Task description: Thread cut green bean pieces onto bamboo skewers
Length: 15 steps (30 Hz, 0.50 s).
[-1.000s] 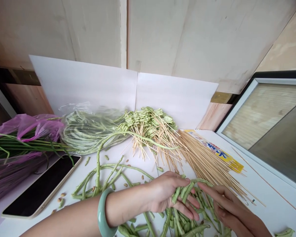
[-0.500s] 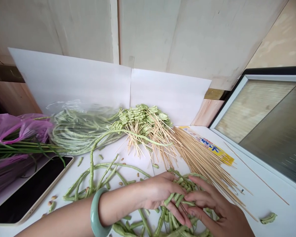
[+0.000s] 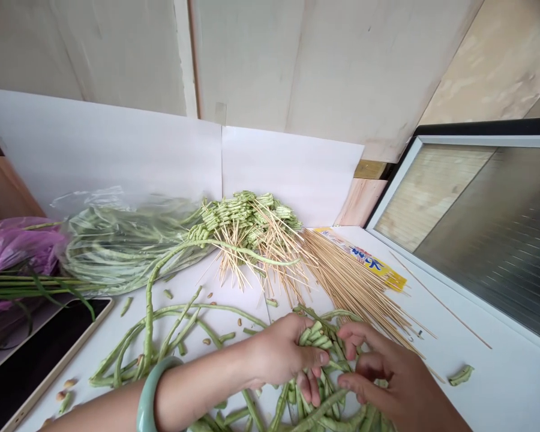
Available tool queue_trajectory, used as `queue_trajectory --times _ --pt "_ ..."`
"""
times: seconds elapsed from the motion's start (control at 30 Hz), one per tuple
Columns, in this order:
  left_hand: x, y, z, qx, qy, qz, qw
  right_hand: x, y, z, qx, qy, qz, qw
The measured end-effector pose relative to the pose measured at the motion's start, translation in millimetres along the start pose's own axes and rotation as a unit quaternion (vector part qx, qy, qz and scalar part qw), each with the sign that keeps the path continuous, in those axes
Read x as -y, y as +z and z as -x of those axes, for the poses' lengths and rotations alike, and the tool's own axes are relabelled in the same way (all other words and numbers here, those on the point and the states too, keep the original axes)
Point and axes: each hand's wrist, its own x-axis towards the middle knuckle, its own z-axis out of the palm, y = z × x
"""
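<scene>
Cut green bean pieces (image 3: 317,336) are bunched in my left hand (image 3: 292,354), with the thumb pressed across them. My right hand (image 3: 384,369) is just to the right, fingers curled but spread apart; I see nothing gripped in it. One fingertip is close to a long bean piece in the pile below, and I cannot tell if they touch. Under both hands lies a loose pile of cut long beans (image 3: 281,408), partly hidden by them. Whole long beans (image 3: 148,324) loop over the white tabletop to the left.
Behind my hands, bean pieces threaded on skewers (image 3: 238,210) are stacked. Bare bamboo skewers (image 3: 355,276) fan out on a yellow wrapper (image 3: 393,278). At left are a clear bag of long beans (image 3: 117,240), a purple bag (image 3: 31,240) and a phone (image 3: 49,354). A framed glass panel (image 3: 468,228) stands at right.
The view has shifted rightward. My left thumb has closed over the bean pieces, which now sit bunched in that hand. My right fingers have drawn away from them.
</scene>
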Motion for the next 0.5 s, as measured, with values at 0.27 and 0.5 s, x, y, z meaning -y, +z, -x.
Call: queue_trajectory --times 0.27,0.5 --pt "6.5 -1.1 -1.7 0.014 -0.022 -0.017 1.000 -4.0 -13.1 -8.7 0.075 -0.151 0.189 0.967" --pt "7.5 7.2 -0.8 -0.021 -0.035 -0.026 0.999 -7.7 -4.5 -10.3 0.050 -0.155 0.213 0.963"
